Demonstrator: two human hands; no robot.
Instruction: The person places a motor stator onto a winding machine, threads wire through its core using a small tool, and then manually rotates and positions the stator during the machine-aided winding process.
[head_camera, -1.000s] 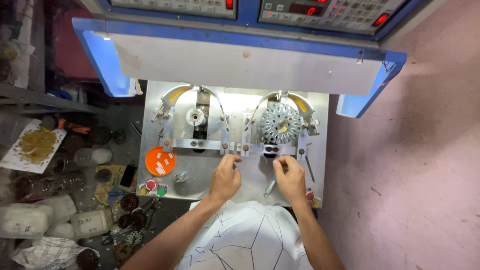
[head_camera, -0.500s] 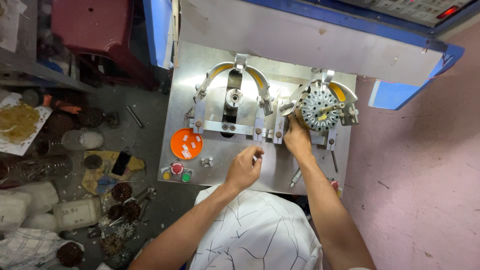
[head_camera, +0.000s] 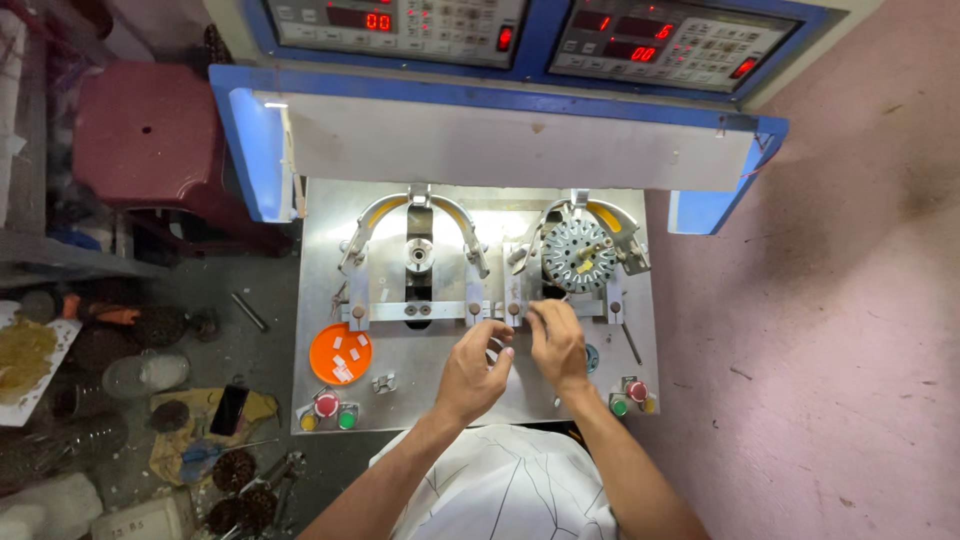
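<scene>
On the right-hand fixture of the metal work plate (head_camera: 420, 385), toward its far side, sits the round slotted stator core (head_camera: 578, 255), held under a curved yellow-edged guide. Just near of it the right hand (head_camera: 556, 341) has its fingertips pinched at the fixture's lower edge, apparently on a fine wire, though the strand is too thin to make out. The left hand (head_camera: 477, 372) is just beside it, fingers curled and half closed; whether it grips anything I cannot tell. The two hands are close together, nearly touching.

Left of the core, the second fixture (head_camera: 419, 262) stands empty, with an orange disc (head_camera: 340, 353) near of it carrying small white pieces, and red and green push buttons (head_camera: 335, 409) at the plate's near edge.

The likely risk is a thin strand snapping or slipping out of the pinch if pulled too sharply. Fingers so close to the fixture could be caught if a button were bumped.
</scene>
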